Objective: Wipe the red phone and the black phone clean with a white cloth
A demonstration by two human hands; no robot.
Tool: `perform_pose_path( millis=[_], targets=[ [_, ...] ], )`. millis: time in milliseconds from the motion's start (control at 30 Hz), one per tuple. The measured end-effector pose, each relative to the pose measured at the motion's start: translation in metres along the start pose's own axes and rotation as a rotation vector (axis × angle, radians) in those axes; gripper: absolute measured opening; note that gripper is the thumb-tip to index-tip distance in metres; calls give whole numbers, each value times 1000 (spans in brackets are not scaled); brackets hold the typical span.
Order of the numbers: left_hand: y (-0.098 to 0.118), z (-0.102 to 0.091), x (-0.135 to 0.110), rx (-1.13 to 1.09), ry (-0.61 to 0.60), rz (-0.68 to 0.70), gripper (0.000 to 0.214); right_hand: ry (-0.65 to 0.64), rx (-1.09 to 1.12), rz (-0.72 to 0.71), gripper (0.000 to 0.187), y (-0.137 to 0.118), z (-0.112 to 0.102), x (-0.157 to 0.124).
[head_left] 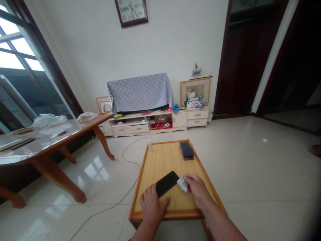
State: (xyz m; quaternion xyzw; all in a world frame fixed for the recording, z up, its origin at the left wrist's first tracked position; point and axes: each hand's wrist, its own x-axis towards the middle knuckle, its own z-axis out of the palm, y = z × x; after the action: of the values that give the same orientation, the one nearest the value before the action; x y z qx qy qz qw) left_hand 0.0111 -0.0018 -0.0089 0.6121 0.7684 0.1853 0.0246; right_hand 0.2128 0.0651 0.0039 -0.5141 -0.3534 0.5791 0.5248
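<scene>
**Inspector:** What did the low wooden tray (164, 215) hold?

**Me:** A black phone (167, 183) lay flat toward the front rim. A small clear bottle (150, 146) stood at the far left corner, and a second phone (187, 150), too blurred to make out, lay at the far edge.

**Inspector:** State of your grip?

**Me:** My left hand (151, 205) was open, pressed down over the black phone's near end, thumb spread. My right hand (197, 188) pinched a white wipe (182, 183) against the phone's other end.
</scene>
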Motion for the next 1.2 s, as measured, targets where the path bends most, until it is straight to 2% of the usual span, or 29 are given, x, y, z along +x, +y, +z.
perform_pose_path(
  millis=[233, 433, 567, 733, 800, 867, 967, 1033, 1200],
  targets=[
    [-9, 14, 8, -28, -30, -27, 78, -20, -18, -18, 32, 9, -3, 5],
    [-21, 8, 17, -145, -89, -15, 82, 2, 7, -37, 31, 8, 2, 4],
    [-24, 4, 19, -84, -58, -17, 93, 37, -1, -28, 33, 11, 11, 5],
    [-16, -10, 17, -45, -97, 20, 62, 2, -51, -73, 29, 19, 36, 3],
    [-12, -17, 16, -38, -95, 16, 55, -1, -177, -144, 25, 24, 44, 3],
    [-10, -21, 13, -54, -102, 25, 52, 8, -395, -245, 18, 29, 49, 4],
    [-15, -20, 11, -86, -77, 52, 53, 45, -759, -387, 11, 36, 54, 5],
    [-20, -18, 9, -111, -71, 71, 55, 67, -930, -431, 11, 40, 56, 4],
    [-30, -13, 7, -165, -82, 76, 63, 25, -1092, -513, 23, 50, 61, 4]
  ],
)
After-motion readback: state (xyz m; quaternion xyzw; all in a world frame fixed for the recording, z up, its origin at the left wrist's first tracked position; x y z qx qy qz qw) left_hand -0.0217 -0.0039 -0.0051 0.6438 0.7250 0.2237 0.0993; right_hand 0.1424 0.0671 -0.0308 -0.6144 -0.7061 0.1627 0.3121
